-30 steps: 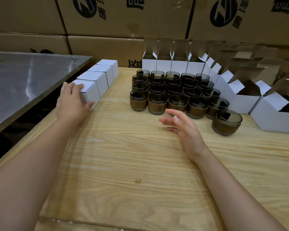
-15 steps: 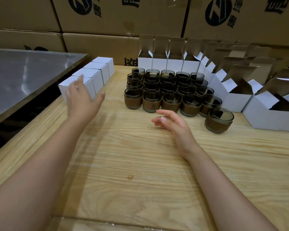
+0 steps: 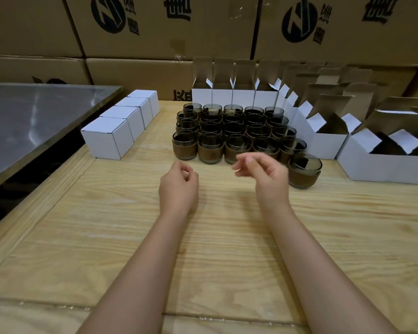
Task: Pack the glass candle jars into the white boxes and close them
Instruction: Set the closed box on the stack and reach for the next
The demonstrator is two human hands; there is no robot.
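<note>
My forearms stretch out over the pale wooden table (image 3: 227, 249). The left hand (image 3: 179, 189) hovers with its fingers (image 3: 188, 174) loosely curled inward on nothing. The right hand (image 3: 268, 174), slightly blurred, has its fingers half-bent and apart, equally empty, just short of the front row of glass candle jars (image 3: 232, 131). A lone jar (image 3: 304, 171) stands just right of that hand. Closed white boxes (image 3: 111, 138) line the table's left side, and open white boxes (image 3: 328, 145) curve behind and to the right of the jars.
</note>
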